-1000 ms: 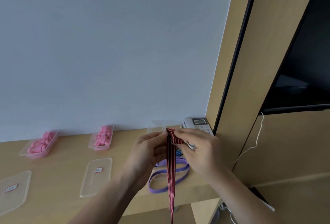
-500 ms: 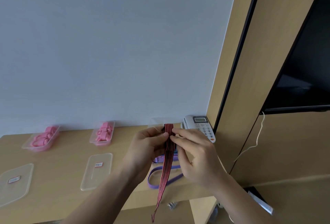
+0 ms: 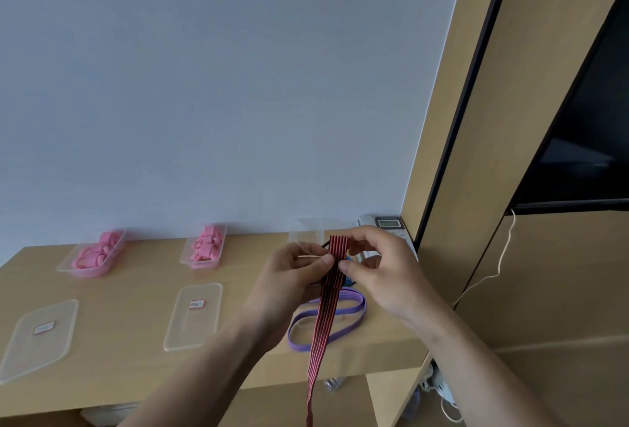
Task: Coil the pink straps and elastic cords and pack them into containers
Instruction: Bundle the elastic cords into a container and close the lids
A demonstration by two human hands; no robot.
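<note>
Head view, items as they lie

Striped elastic strap (image 3: 335,258), red and black: held above the table (image 3: 136,294) towards its right end. The upper part is folded into a short flat bundle, and the loose tail hangs past the front edge and out of frame. Long axis near vertical, lower end drifting slightly left. Judged: coiling begun at the top, with the tail left free to be wound in.

Left hand (image 3: 289,277): thumb and fingers pinch the bundle from its left side, likely to stop the folds springing open.

Right hand (image 3: 388,270): fingertips pinch the bundle's right edge, likely the winding hand.

Purple elastic band (image 3: 354,307): flat loop near the front right corner, under the tail, not yet coiled.

Pink-filled container (image 3: 93,258) and second pink-filled container (image 3: 206,249): along the back edge.

Empty clear container (image 3: 306,229): back right, beside a telephone (image 3: 388,222).

Left lid (image 3: 39,336) and right lid (image 3: 194,317): lying off nearer the front edge, presumably until packing ends
</note>
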